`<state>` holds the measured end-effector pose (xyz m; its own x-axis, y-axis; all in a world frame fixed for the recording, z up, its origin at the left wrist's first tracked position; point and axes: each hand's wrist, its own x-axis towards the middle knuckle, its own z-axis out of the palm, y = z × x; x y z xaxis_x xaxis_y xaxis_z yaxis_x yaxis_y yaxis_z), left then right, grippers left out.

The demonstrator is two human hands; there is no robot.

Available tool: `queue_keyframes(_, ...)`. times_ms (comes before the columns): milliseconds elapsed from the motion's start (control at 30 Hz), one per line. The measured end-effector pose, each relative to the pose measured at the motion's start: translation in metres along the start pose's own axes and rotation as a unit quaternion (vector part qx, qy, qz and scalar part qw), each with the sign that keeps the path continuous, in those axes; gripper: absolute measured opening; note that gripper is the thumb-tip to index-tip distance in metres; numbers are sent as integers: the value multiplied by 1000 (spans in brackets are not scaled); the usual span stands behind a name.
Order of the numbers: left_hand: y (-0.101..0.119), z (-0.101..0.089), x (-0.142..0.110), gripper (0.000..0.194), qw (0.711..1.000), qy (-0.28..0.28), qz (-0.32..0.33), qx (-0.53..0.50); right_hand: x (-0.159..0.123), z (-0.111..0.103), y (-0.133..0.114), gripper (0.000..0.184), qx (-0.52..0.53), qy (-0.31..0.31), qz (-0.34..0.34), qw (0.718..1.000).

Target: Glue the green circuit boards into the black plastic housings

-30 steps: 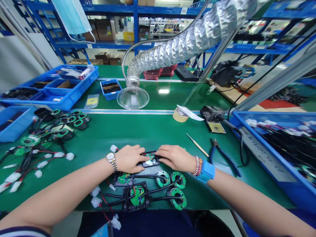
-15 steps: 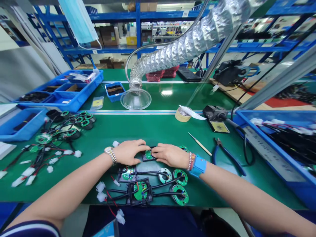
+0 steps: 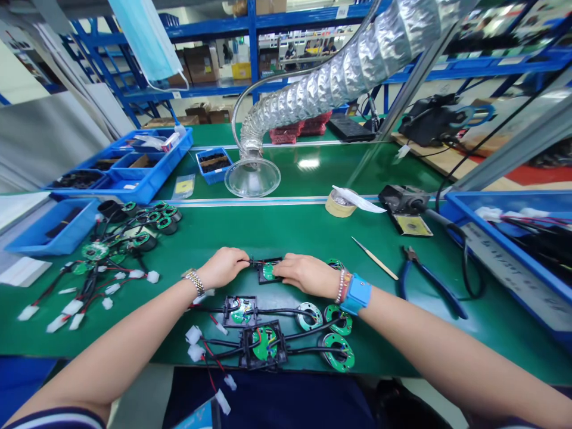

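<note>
My left hand [image 3: 222, 267] pinches the end of a black cable between thumb and fingertips, at the left side of a small black housing with a green circuit board [image 3: 268, 271]. From the right, my right hand [image 3: 307, 274] grips that housing, its fingers covering part of the board. Nearer to me lie a second black housing [image 3: 240, 311] and a third black housing [image 3: 263, 347], each with a green board inside. Black cables link them to green ring boards [image 3: 338, 351] on their right. White connectors [image 3: 195, 342] on red and black wires lie to their left.
Wooden-handled pick [image 3: 374, 258] and blue-handled cutters [image 3: 426, 280] lie right of my right hand. A tape roll [image 3: 339, 204] stands behind. Wired boards [image 3: 96, 250] are heaped at left. A blue bin [image 3: 513, 262] borders the right; an extraction funnel [image 3: 252, 177] hangs ahead.
My left hand has gone from lying spread over the housing's left side to pinching the cable there. My right hand stays on the housing. The view has shifted slightly.
</note>
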<state>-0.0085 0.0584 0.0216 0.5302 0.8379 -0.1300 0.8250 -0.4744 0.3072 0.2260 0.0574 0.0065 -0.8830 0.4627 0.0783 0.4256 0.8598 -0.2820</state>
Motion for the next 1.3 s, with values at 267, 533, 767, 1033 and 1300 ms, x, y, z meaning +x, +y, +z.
queue_keyframes(267,10,2,-4,23,999,-37,-5,-32,3,-3,-3,19,-7,-24,20,999)
queue_keyframes(533,17,-2,0,21,997,-28,-41,-56,3,-4,-4,21,-4,-24,28,999)
queue_keyframes(767,12,23,-11,22,992,71,68,74,4,-1,-7,40,-24,-20,34,999)
queue_keyframes(1033,11,23,-6,22,991,29,57,113,14,-3,-17,38,-91,-76,50,992)
queue_keyframes(1300,17,28,-9,18,981,37,83,169,18,-4,-20,34,-80,-89,79,990)
